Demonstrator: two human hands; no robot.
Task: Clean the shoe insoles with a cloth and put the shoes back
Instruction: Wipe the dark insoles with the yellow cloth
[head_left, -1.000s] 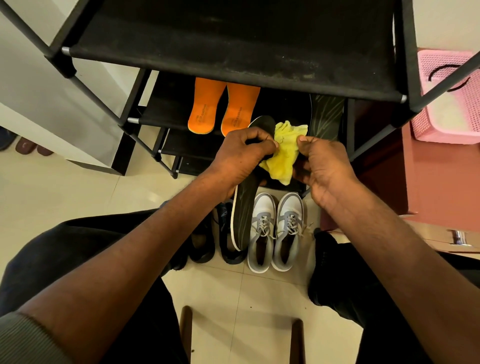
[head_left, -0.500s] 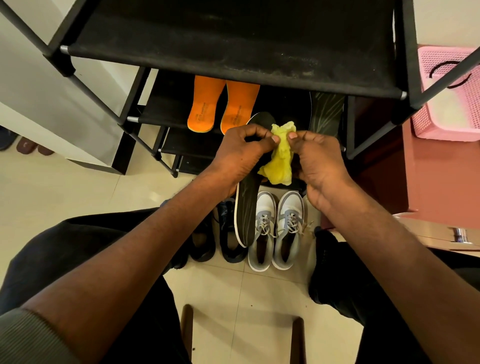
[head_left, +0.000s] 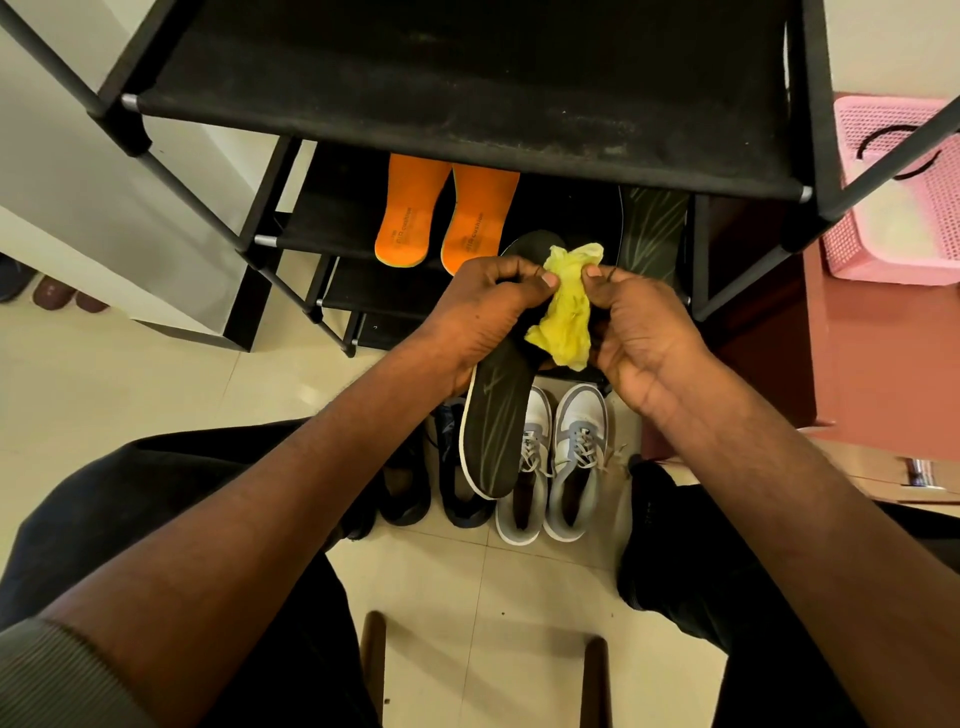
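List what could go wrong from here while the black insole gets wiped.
The left hand grips the black insole only near its upper end, so the long free end may flop or slip onto the grey sneakers. The bunched yellow cloth, pinched by both thumbs, may wipe little surface until the right hand spreads it.

Top shelf (head_left: 467, 93) hides orange insoles' (head_left: 447, 213) far ends; left hand (head_left: 483, 306) covers black insole's (head_left: 496, 415) middle; pink basket (head_left: 904, 218) cut off right.

The black shoe rack (head_left: 467, 104) stood close ahead, its top shelf overhanging; orange insoles (head_left: 447, 213) filled the lower shelf, grey sneakers (head_left: 550, 462) crowded the floor (head_left: 493, 587) below.
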